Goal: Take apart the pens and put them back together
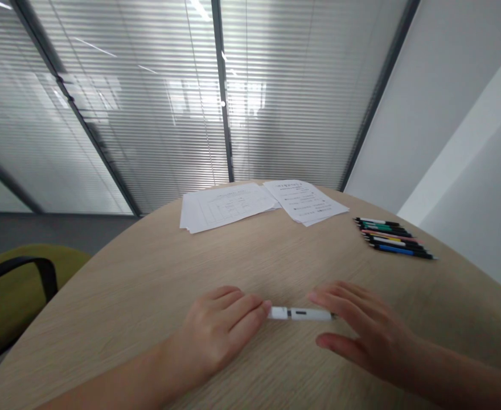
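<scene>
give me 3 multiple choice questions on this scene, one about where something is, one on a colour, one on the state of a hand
1. Where does the white pen lie on the round table?
A) Between the left hand and the right hand
B) On top of the papers
C) Inside the row of pens

2. What colour is the nearest pen in the row of pens?
A) Red
B) Blue
C) Green

3. How is the right hand held?
A) Clenched in a fist
B) Gripping a sheet of paper
C) Open, with fingers extended

1: A, the pen lies on the tabletop with a hand at each end.
2: B, a blue barrel shows at the row's near side.
3: C, the fingers stretch out toward the pen, not closed.
</scene>
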The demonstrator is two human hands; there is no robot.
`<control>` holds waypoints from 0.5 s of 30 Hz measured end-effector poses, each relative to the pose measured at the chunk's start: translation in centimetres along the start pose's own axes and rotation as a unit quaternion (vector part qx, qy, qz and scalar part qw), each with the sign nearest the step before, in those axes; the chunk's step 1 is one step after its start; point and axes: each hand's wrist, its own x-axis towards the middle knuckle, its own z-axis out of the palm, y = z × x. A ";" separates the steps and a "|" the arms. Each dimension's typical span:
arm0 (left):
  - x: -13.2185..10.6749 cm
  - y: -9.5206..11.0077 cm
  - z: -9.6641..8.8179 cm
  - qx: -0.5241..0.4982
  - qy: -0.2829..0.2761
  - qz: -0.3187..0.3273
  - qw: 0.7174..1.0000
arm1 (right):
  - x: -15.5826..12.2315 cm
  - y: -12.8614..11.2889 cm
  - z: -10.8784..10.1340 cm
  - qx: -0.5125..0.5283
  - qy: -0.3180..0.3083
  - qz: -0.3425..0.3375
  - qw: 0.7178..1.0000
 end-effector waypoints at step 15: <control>0.1 0.2 -0.2 -0.008 0.002 0.005 1.000 | 0.0 0.1 -0.2 0.014 -0.007 -0.025 1.000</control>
